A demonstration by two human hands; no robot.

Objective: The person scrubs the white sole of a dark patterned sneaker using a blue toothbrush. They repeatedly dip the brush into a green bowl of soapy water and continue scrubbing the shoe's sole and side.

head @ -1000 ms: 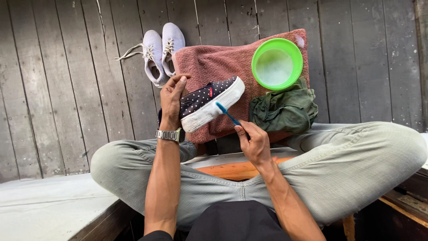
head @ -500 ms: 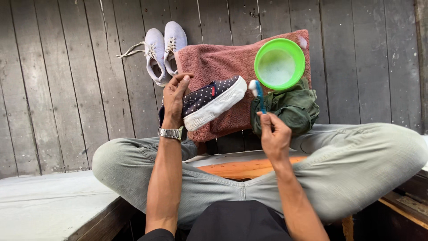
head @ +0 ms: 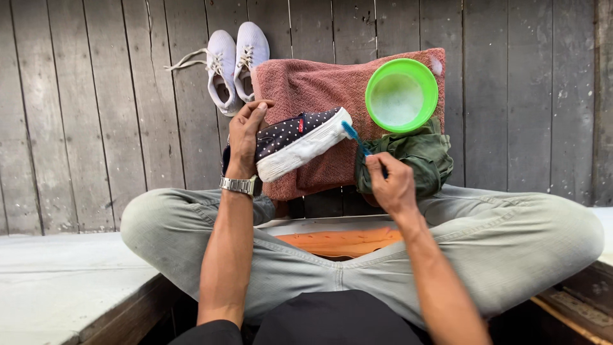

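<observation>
Left hand [head: 246, 137]: wrapped around the heel end of a dark polka-dot shoe [head: 300, 142], fingers closed over the top and thumb side toward the camera; it holds the shoe tilted, sole edge facing the person.
Right hand [head: 389, 185]: fingers curled shut around the handle of a blue toothbrush [head: 355, 139]; the handle is mostly hidden inside the fist.
Brush head: at the toe of the shoe, touching or just short of the white sole rim; contact cannot be made out.
Shoe, far side: its opening and inner side are hidden behind the left hand.
Under the grip: a reddish-brown towel [head: 319, 86] spread on the grey plank floor [head: 96, 115]; its lower edge is covered by the shoe and hands.
Beyond the right hand: a green bowl [head: 401, 94] with pale, foamy liquid sits on the towel's far corner.
Just beside the right hand: a crumpled olive-green cloth [head: 418, 153], partly hidden by the fist.
Beyond the left hand: a pair of white sneakers [head: 233, 64], laces trailing; the toe end of one is tucked against the towel edge.
Left wrist: a metal wristwatch [head: 239, 185].
Below the hands: crossed legs in pale trousers [head: 498, 236], with an orange object [head: 345, 241] between them, mostly hidden.
</observation>
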